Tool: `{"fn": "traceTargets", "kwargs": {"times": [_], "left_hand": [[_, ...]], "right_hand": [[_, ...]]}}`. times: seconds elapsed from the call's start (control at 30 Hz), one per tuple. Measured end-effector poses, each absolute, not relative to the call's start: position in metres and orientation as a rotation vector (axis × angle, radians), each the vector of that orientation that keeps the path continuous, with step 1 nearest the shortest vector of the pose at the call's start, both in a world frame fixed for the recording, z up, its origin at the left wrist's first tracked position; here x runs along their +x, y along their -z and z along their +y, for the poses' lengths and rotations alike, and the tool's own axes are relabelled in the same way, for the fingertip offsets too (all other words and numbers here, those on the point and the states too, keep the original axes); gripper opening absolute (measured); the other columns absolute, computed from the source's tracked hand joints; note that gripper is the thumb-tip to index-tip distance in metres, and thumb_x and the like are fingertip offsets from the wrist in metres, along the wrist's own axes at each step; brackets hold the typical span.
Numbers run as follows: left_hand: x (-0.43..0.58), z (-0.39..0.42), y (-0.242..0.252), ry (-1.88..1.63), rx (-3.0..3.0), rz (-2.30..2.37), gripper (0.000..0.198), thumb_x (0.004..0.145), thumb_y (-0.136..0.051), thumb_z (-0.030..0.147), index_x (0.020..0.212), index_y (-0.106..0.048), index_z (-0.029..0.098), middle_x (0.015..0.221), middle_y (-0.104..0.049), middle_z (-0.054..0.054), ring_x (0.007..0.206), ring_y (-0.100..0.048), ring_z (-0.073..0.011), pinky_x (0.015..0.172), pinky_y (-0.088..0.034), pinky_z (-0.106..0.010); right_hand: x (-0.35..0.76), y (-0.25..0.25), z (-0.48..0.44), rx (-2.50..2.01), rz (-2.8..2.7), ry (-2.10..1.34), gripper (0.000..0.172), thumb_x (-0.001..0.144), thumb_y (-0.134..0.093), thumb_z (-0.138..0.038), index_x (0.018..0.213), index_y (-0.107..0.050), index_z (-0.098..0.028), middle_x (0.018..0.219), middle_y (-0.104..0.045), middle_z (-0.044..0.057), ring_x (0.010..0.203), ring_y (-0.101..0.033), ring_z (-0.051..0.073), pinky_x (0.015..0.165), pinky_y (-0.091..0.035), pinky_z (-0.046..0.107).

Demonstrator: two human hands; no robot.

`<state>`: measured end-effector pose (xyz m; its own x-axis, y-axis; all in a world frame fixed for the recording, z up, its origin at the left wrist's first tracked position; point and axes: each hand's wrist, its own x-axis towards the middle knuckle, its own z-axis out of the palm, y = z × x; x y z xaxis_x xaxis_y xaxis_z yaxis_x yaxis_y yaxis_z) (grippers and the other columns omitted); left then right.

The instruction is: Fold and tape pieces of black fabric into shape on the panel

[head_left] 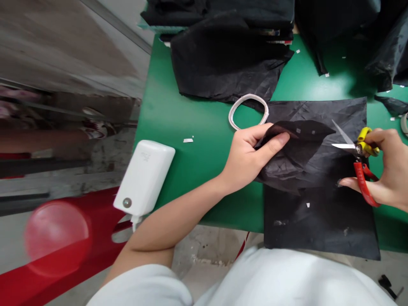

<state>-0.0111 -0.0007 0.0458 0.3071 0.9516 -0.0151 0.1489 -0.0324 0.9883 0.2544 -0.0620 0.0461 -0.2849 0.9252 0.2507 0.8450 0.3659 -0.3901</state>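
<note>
Maybe the left hand (pixel 247 157), pinching black cloth (pixel 295 157), risks a nick, as the right hand (pixel 394 165) grips scissors (pixel 358 149) spread open nearby.

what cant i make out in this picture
All in the head view:
Left hand: most fingers hidden by the black cloth it holds.
Right hand, holding scissors: wrist cut off by the right edge.
White cable: runs out of sight behind the left forearm.
White device: markings too small and faint to read.
</note>
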Motion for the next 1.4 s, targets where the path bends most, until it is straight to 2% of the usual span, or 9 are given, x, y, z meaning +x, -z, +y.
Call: {"fn": "traceTargets", "kwargs": {"times": [0.17,0.4,0.73,1.07,1.23,1.4], "left_hand": [[-0.0085,-0.0036,-0.0489,-0.879,1.493,1.056,0.027,0.079,-0.069,0.044,0.080,-0.075,0.018,0.078,-0.074,-0.001,0.076,-0.068,-0.0146,0.067,-0.052,-0.021],[-0.0083,-0.0056,-0.0490,-0.851,1.571,1.053,0.018,0.082,-0.066,0.032,0.081,-0.075,0.017,0.078,-0.074,0.000,0.070,-0.065,-0.0115,0.063,-0.049,-0.018],[-0.0102,-0.0062,-0.0453,-0.838,1.656,1.093,0.027,0.082,-0.064,0.041,0.080,-0.075,0.016,0.068,-0.068,0.000,0.060,-0.055,-0.0090,0.055,-0.042,-0.019],[-0.0105,-0.0063,-0.0466,-0.821,1.655,1.081,0.027,0.083,-0.064,0.041,0.079,-0.074,0.016,0.068,-0.066,0.000,0.059,-0.054,-0.0090,0.055,-0.041,-0.019],[-0.0105,-0.0066,-0.0471,-0.812,1.638,1.089,0.028,0.083,-0.064,0.041,0.080,-0.074,0.016,0.069,-0.068,0.000,0.060,-0.055,-0.0096,0.056,-0.040,-0.020],[-0.0105,-0.0065,-0.0466,-0.828,1.649,1.074,0.027,0.083,-0.064,0.041,0.080,-0.075,0.016,0.069,-0.068,0.000,0.058,-0.054,-0.0090,0.054,-0.039,-0.020]], "right_hand": [[0.2515,-0.0444,-0.0626,-1.528,-2.249,-0.272,0.061,0.069,-0.063,-0.071,0.104,-0.043,-0.025,0.088,-0.061,0.004,0.067,-0.060,0.018,0.055,-0.048,0.029],[0.2499,-0.0440,-0.0630,-1.506,-2.260,-0.237,0.058,0.071,-0.063,-0.069,0.103,-0.046,-0.024,0.093,-0.065,0.005,0.070,-0.061,0.018,0.058,-0.050,0.030],[0.2481,-0.0420,-0.0636,-1.487,-2.261,-0.139,0.063,0.068,-0.059,-0.077,0.104,-0.050,-0.026,0.084,-0.066,0.003,0.068,-0.064,0.018,0.056,-0.047,0.028],[0.2472,-0.0439,-0.0641,-1.448,-2.250,-0.104,0.055,0.073,-0.061,-0.070,0.098,-0.053,-0.023,0.084,-0.069,0.005,0.066,-0.064,0.016,0.056,-0.046,0.024],[0.2471,-0.0439,-0.0634,-1.435,-2.252,-0.123,0.041,0.076,-0.067,-0.056,0.098,-0.055,-0.025,0.080,-0.068,0.001,0.062,-0.063,0.014,0.055,-0.045,0.024],[0.2492,-0.0426,-0.0646,-1.425,-2.234,-0.134,0.037,0.075,-0.070,-0.050,0.099,-0.056,-0.026,0.078,-0.068,-0.001,0.062,-0.063,0.014,0.056,-0.045,0.024]]}}
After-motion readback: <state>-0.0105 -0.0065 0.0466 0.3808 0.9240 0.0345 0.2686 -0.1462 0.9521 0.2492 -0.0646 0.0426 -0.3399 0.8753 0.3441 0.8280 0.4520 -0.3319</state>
